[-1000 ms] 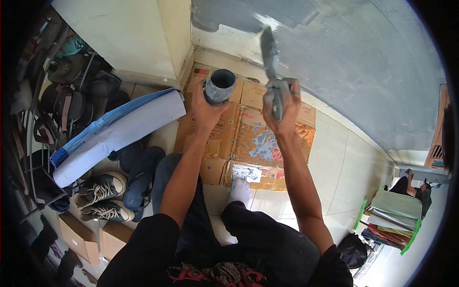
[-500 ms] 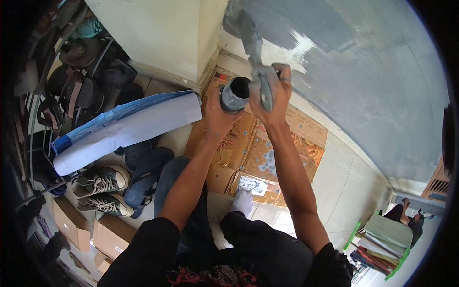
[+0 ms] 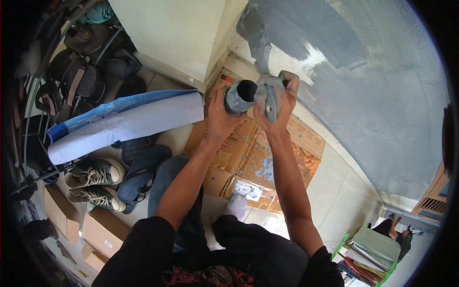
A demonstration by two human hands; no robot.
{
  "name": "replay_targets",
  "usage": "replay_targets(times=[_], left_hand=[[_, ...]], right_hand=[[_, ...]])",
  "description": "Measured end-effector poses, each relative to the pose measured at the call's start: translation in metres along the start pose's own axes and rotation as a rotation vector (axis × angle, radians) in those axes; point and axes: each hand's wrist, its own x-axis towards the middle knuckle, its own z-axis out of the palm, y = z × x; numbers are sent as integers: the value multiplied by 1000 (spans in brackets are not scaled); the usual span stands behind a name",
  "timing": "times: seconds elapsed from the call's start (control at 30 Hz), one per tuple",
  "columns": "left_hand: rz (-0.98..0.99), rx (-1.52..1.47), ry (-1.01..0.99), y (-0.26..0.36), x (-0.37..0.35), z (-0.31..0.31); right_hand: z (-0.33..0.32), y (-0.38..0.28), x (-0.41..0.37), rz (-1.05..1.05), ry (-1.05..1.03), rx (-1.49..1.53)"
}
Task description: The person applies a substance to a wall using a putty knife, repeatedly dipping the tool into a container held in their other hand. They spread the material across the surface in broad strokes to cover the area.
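1. Your brush [image 3: 262, 51] runs up and away from your right hand [image 3: 276, 101], its handle lying across the palm and its head reaching beyond the knuckles, in front of the grey wall [image 3: 377, 110] near the corner. You cannot tell from this angle whether the bristles touch it.
2. Your cup [image 3: 236, 101] sits within your left hand [image 3: 223, 114], tilted so its mouth faces the right hand. The two are just beside each other; whether they touch is unclear.
3. Your right fingers are curled closed around the brush handle, and grey paint coats them.
4. Your left hand is closed only as far as the cup's width allows, with its fingers along the far side and the thumb underneath.
5. The cup is smeared grey outside. Its inside shows dark, so you cannot tell what or how much it holds.
6. Beneath both hands lies flattened cardboard [image 3: 217, 179], spotted with grey.
7. At your lower left stand tan boxes [image 3: 103, 234], their contents hidden. At lower right, a green-edged rack [image 3: 341, 245] holds a stack of flat, folded-looking items.
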Motion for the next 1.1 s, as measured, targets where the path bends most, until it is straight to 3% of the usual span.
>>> replay_targets(times=[0.33, 0.43, 0.53, 0.7, 0.9, 0.97, 1.0, 1.1], left_hand=[[-43, 19, -28, -5, 0, 1], [0, 12, -12, -4, -1, 2], [30, 0, -14, -2, -2, 3], [28, 14, -5, -4, -5, 2], [-4, -77, -6, 2, -11, 8], [2, -54, -37, 2, -16, 11], [8, -23, -59, 2, -18, 13], [40, -12, -73, 3, -19, 17]], right_hand=[[-2, 1, -6, 58, 27, -122], [0, -5, 1, 24, -11, -24], [4, 3, 4, 85, -25, -137], [-42, 23, -34, 131, 20, -363], [-118, 22, -75, 199, -26, -537], [-130, 14, -84, 312, -126, -525], [-130, 11, -79, 146, -75, -410], [-115, -5, -64, 82, -88, -299]])
